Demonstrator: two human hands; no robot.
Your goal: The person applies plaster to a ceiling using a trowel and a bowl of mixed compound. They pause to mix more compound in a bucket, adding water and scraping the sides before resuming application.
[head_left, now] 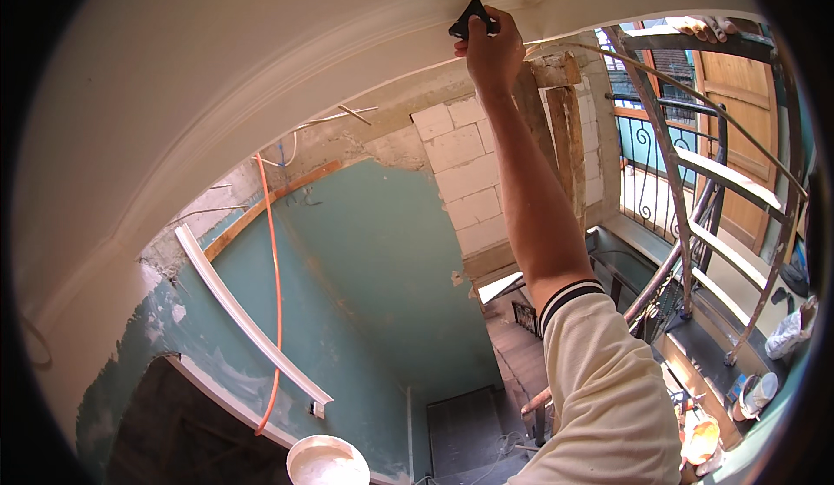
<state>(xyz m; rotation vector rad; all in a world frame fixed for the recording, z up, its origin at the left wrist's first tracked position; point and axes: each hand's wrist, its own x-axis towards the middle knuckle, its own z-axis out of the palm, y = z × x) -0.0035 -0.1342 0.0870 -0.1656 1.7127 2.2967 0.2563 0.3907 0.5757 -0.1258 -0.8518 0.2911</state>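
Observation:
My right hand (493, 48) reaches high overhead at the end of a stretched arm. It is closed around a small black triangular scraper (470, 21), held up against the white cornice moulding (382, 35). The fingers hide part of the scraper, and I cannot tell whether its edge touches the surface. A short cream sleeve with a dark striped cuff covers my upper arm. At the bottom edge is a white bucket (328, 463) with whitish paste inside. My left hand does not show.
A ladder (728, 181) stands at the right, with what look like fingers or toes on its top rung. A white trim strip (252, 315) and an orange hose (274, 285) hang before the green wall (382, 268). Stairs (460, 428) lie far below. Containers (754, 395) sit lower right.

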